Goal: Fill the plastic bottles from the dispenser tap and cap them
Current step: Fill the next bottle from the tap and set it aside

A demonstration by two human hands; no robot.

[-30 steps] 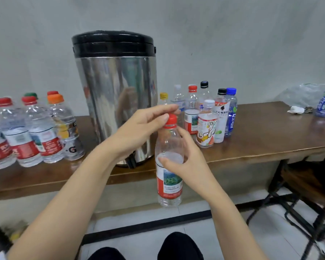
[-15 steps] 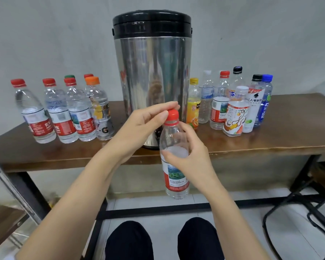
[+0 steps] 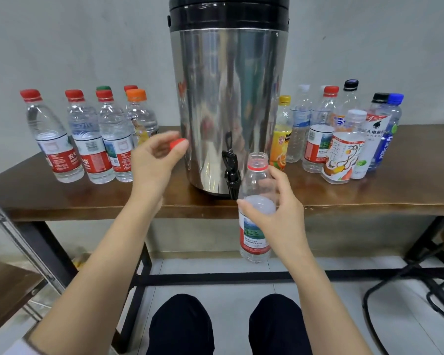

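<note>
Your left hand (image 3: 154, 162) pinched the cap (image 3: 178, 143). Your right hand's (image 3: 282, 221) fingers curled round the bottle (image 3: 255, 180), just beside the tap (image 3: 231, 172).

On the table (image 3: 369, 198) the dispenser (image 3: 228, 103) stands between the left bottles (image 3: 87, 139) and right bottles (image 3: 344, 144), tap (image 3: 231, 172) at the front edge.

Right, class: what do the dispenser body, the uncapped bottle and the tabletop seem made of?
Dispenser body: likely stainless steel, polished; it carries blurred mirror reflections.
Uncapped bottle: clear plastic, glossy; see-through above its label.
Tabletop: looks like dark varnished wood, or a veneer; brown with sheen.
</note>
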